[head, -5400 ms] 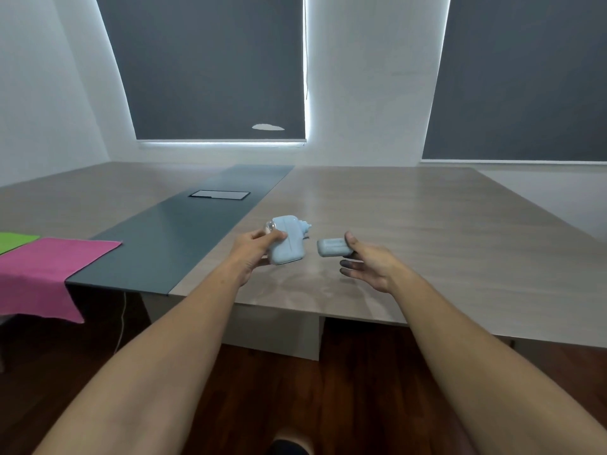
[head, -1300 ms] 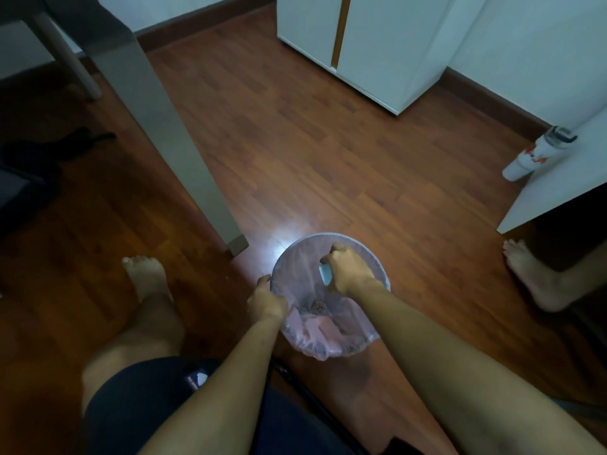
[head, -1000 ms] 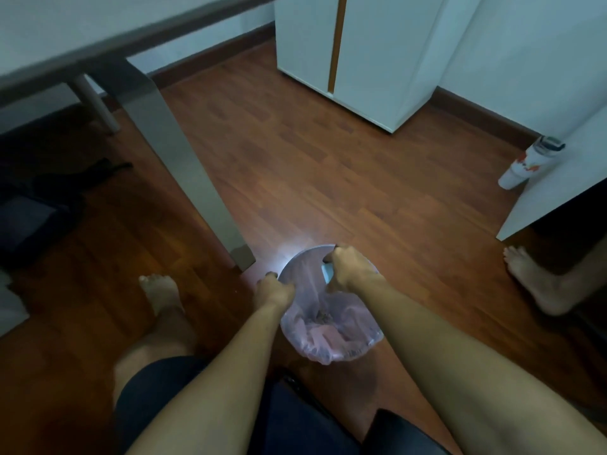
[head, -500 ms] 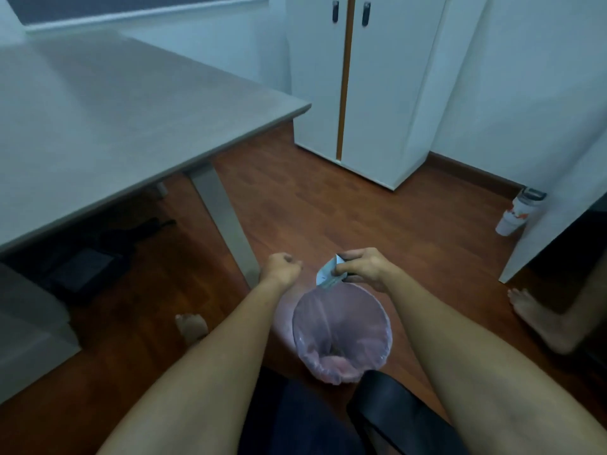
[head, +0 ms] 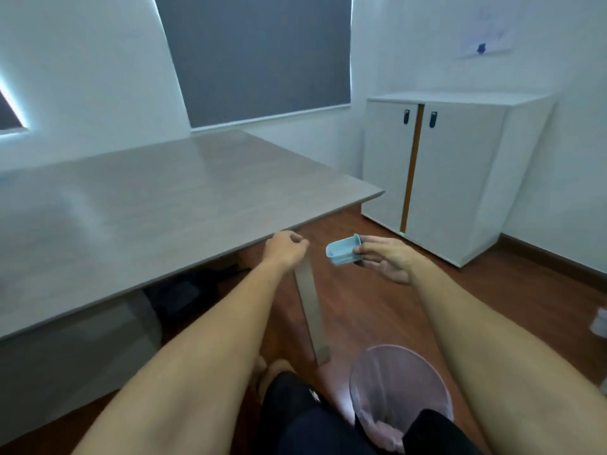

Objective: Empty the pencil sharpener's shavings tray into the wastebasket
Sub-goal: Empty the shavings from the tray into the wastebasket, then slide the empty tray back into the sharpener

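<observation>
Seen from the head camera, a person's right hand [head: 387,259] pinches a small pale-blue plastic shavings tray [head: 343,249] by its right end, thumb above and fingers below, and holds it in the air in front of the body. The tray's long axis runs roughly left to right, its free end pointing towards the left hand [head: 285,250]; its open mouth seems to face up and towards the camera, though blur leaves that uncertain, as it does whether any shavings remain inside. The left hand's grip is curled shut and appears to hold nothing, hovering just beside the near edge of the grey wood-grain surface [head: 138,205]. The round wastebasket lined with a translucent pink bag [head: 399,394] stands on the reddish wood floor well below and slightly right of the tray, beside the person's dark-clad knee. A slanted grey metal leg [head: 310,310] drops between the two forearms. A white two-door cabinet [head: 453,178] stands against the far wall. The sharpener body itself is not in view.
</observation>
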